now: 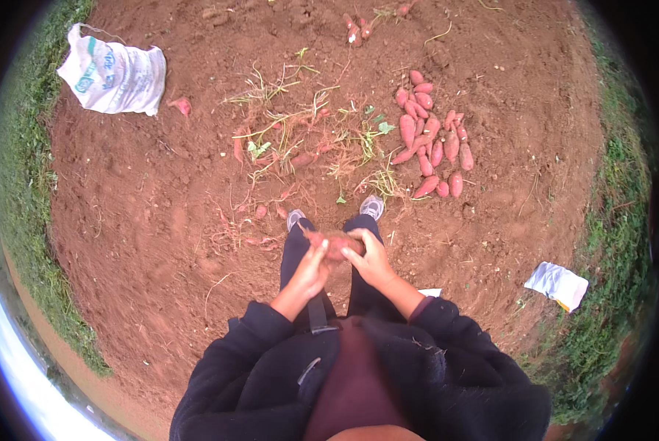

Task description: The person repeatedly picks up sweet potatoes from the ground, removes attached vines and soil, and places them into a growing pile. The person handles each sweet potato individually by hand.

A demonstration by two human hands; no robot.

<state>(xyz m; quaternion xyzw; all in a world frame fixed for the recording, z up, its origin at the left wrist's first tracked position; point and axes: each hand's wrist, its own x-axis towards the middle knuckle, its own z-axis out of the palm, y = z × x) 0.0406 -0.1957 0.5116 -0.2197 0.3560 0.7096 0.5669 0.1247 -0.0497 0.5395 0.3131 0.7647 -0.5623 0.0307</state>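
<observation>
Both my hands grip a reddish sweet potato (336,246) with soil on it, held out in front of my legs. My left hand (312,269) is round its tapered, rooty end, and my right hand (371,259) is round the other end. Beyond my feet and to the right, a group of red sweet potatoes (407,130) lies on the brown soil. Straight ahead, cut green vines (274,122) and roots are spread over more sweet potatoes (303,160). Small ones (261,211) with thin roots lie to the left of my left shoe.
A white woven sack (121,77) with printing stands at the far left, a lone sweet potato (181,106) beside it. Another white bag (557,285) lies at the right by the grass edge (611,308). More sweet potatoes (354,33) lie at the top. Grass borders the soil at left.
</observation>
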